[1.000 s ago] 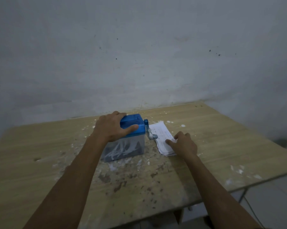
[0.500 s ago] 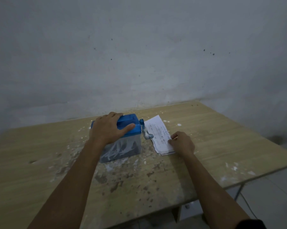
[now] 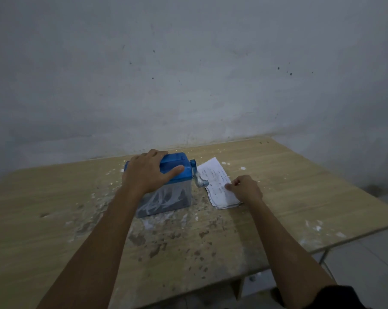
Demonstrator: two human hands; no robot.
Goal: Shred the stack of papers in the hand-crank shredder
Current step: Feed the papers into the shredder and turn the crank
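The papers [image 3: 219,186] lay in a stack on the wooden table [image 3: 300,188], just to the right of the shredder [image 3: 166,188]. Printed lines showed on the top sheet, too small to read.

Head view, 1 frame examined:

The shredder stood near the middle of the table, toward the wall [image 3: 188,74]. It had a blue top and a clear bin below. Pale shreds were visible inside the bin. A crank [image 3: 199,179] stuck out from the right side of the blue top and hung downward, close to the left edge of the stack.

The left hand [image 3: 148,172] lay over the blue top, fingers curled over its far edge and thumb stretched along the near edge, gripping it.

The right hand [image 3: 244,189] rested on the right edge of the stack. Its fingers were curled, with thumb and forefinger pinching the top sheet at that edge.

White flecks and dark stains marked the table surface around and in front of the shredder. A dark sleeve [image 3: 340,296] showed at the right arm, at the bottom of the frame.
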